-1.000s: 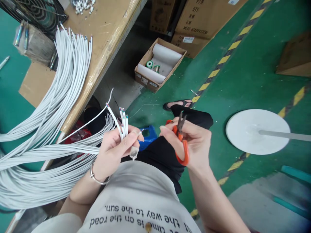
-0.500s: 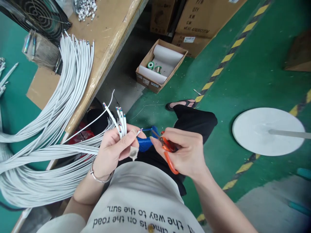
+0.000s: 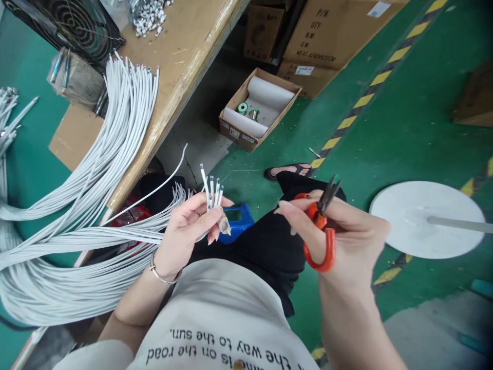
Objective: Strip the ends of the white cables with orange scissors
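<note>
My left hand (image 3: 198, 218) is closed round a few white cables (image 3: 210, 194), whose cut ends point up and show coloured wires. A greyish scrap (image 3: 224, 224) sticks out by its fingertips. Away to the right, my right hand (image 3: 342, 221) holds small scissors with orange handles (image 3: 323, 252); a finger and the thumb are in the loops and the dark blades point up and away. The blades are apart from the cables. Beside my left wrist, a thick bundle of white cables (image 3: 88, 288) runs over the table edge.
More white cables (image 3: 127, 113) lie on the table (image 3: 181, 46), near a black fan (image 3: 82, 23) and small white pieces (image 3: 148, 18). A carton with solder spools (image 3: 231, 128) stands on the floor. A blue stool (image 3: 241, 221) and a round white base (image 3: 400, 205) are nearby.
My right hand has moved right, away from the cables, and turned the scissors so the blades point up. My left hand has shifted slightly right with the cables, which are now bunched more upright.
</note>
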`<move>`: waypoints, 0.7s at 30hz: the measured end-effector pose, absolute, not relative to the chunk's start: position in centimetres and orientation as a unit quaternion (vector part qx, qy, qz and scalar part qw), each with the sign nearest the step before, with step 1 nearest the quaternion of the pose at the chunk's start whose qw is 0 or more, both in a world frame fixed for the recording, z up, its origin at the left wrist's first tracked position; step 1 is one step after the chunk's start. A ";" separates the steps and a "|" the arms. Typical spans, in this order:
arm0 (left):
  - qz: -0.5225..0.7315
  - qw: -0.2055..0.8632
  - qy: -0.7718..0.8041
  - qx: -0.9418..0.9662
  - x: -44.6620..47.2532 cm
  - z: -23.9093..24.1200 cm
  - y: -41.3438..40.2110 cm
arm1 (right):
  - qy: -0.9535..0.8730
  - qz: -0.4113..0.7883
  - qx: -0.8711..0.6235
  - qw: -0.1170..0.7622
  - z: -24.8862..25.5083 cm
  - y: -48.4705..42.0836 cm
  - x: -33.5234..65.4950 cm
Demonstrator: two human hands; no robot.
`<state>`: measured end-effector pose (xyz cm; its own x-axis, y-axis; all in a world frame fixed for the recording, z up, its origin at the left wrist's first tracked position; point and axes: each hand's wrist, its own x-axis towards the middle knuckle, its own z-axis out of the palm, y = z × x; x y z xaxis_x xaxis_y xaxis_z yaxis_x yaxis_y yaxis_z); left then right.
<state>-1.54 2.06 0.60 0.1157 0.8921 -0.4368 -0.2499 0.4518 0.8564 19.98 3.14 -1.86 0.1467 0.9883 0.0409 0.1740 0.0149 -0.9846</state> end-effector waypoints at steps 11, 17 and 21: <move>0.376 0.699 0.507 0.335 -1.2 1.0 1.3 | -0.480 0.560 -0.478 0.477 -1.3 4.6 16.4; 0.387 0.668 0.519 0.366 -1.0 1.2 1.3 | -0.488 0.584 -0.465 0.453 -1.4 4.1 16.4; 0.359 0.626 0.552 0.418 -0.7 1.5 1.6 | -0.480 0.579 -0.477 0.454 -1.6 4.4 16.7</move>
